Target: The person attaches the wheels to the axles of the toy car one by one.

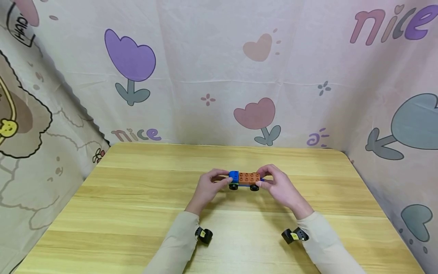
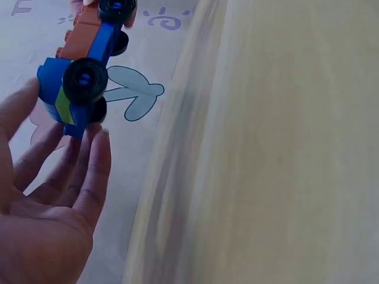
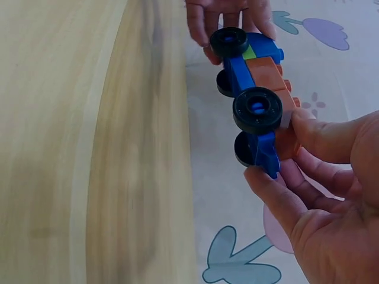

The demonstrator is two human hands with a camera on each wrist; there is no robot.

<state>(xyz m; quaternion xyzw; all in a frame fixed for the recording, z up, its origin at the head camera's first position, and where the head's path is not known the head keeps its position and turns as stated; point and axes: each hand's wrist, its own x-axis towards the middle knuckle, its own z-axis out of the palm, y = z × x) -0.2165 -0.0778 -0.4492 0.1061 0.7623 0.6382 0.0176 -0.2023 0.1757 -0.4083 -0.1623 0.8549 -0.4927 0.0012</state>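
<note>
A toy truck [image 1: 249, 178] built of blocks is held between my two hands over the middle of the table. It has a blue cab, orange studded blocks behind it, a blue base, a green piece and black wheels. My left hand [image 1: 208, 188] pinches the cab end between thumb and fingers. At the other end, my right hand [image 1: 278, 186] grips the rear orange block. In the left wrist view the truck [image 2: 86, 80] shows its wheels side-on. The right wrist view shows a blue hitch-like tip on the truck [image 3: 257, 112] beside my fingers.
The wooden table [image 1: 137, 213] spreads under both arms. A printed cloth [image 1: 191, 57] with tulips and hearts hangs behind the table and along its sides. Each wrist carries a black camera [image 1: 204, 236] on a strap.
</note>
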